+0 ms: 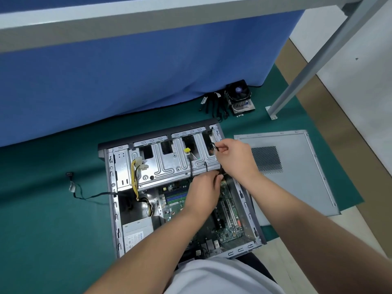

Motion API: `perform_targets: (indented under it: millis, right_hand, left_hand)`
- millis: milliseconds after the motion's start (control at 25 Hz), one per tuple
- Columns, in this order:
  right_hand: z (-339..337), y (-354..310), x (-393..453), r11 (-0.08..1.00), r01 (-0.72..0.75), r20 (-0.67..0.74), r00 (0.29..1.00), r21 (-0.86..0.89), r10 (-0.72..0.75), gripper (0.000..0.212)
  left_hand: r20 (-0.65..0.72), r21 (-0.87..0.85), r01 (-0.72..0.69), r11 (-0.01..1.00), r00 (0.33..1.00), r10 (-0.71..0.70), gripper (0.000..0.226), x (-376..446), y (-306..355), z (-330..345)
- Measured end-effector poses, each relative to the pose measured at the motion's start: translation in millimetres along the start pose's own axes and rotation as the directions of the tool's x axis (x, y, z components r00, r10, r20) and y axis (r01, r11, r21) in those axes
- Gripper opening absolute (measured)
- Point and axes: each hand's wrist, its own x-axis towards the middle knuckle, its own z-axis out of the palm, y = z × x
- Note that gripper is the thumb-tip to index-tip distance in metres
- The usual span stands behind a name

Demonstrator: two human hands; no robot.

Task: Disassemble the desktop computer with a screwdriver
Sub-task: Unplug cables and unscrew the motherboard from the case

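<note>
- Your right hand [234, 159] pinches a black cable [214, 146] between thumb and fingertips, at the far right corner of the case [112, 187].
- Your left hand [204, 192] sits just below and left of it, fingers curled on the same cable where it runs down past the drive cage [165, 164]; what the fingertips grip beyond that is hidden.
- Both forearms reach in from the near edge, crossing over the motherboard [229, 230], wrists close together.
- The step in hand looks like freeing a cable, not turning screws; no screwdriver shows anywhere.
- Next, I judge you need to trace the cable to its plug and pull straight on the connector, not the wire, steadying the board with your left hand.
- The side panel [297, 166] lies just right of your right hand; a cooler [239, 98] and loose cables [214, 105] rest beyond it.
</note>
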Motion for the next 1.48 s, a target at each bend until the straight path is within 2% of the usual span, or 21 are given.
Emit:
perform_targets:
  millis: [120,240,400,520,720,840,1000,1040,1160,1280,1360,1480]
  right_hand:
    - [-1,-8,14,1.000,-0.004,-0.064,0.998,0.025,0.005,0.019]
    - [-6,-17,33,0.998,-0.054,-0.077,0.996,-0.028,0.052,0.005]
    - [-5,-16,35,0.993,-0.046,0.005,0.999,-0.112,0.047,0.012]
    - [-1,-3,21,0.996,-0.065,0.018,0.998,-0.069,0.066,0.009]
    - [2,7,9,0.991,-0.133,-0.018,0.991,0.004,0.133,0.013]
    - [5,-1,13,0.984,-0.179,-0.026,0.984,-0.017,0.178,0.005]
    - [8,-10,16,0.973,-0.171,-0.050,0.985,-0.156,0.165,0.008]
    - [9,-11,14,0.968,-0.153,-0.060,0.988,-0.201,0.144,0.008]
    - [14,-9,12,0.947,-0.070,-0.052,0.997,-0.313,0.057,0.006]
    - [13,1,13,0.939,-0.015,-0.072,0.997,-0.345,-0.010,0.014]
    - [7,10,14,0.939,-0.009,-0.079,0.997,-0.343,-0.020,0.026]
    - [5,18,12,0.901,0.020,-0.032,0.999,-0.433,-0.038,0.032]
  left_hand:
    - [-0.061,-0.045,0.029,0.999,0.998,-0.032,0.029,9,7,-8]
    - [-0.113,-0.057,0.071,0.996,0.991,-0.077,0.023,23,17,-18]
    - [-0.116,-0.016,0.110,0.994,0.987,-0.111,0.021,34,21,-20]
    - [-0.125,-0.009,0.121,0.993,0.985,-0.121,0.019,38,21,-19]
    - [-0.137,-0.162,0.167,0.972,0.972,-0.190,0.014,40,21,-18]
    - [-0.089,-0.205,0.186,0.961,0.974,-0.207,0.011,39,19,-24]
    - [0.100,-0.085,0.106,0.991,0.990,-0.097,0.028,35,12,-45]
    - [0.086,-0.064,0.065,0.996,0.995,-0.060,0.028,30,6,-53]
    - [-0.112,0.030,-0.019,0.999,0.993,0.022,0.024,14,-24,-87]
    - [-0.282,0.327,-0.098,0.940,0.939,0.197,0.024,-2,-64,-118]
    - [-0.325,0.452,-0.105,0.886,0.905,0.274,0.026,-12,-87,-129]
    - [-0.290,0.538,-0.066,0.840,0.921,0.258,0.029,-26,-108,-125]
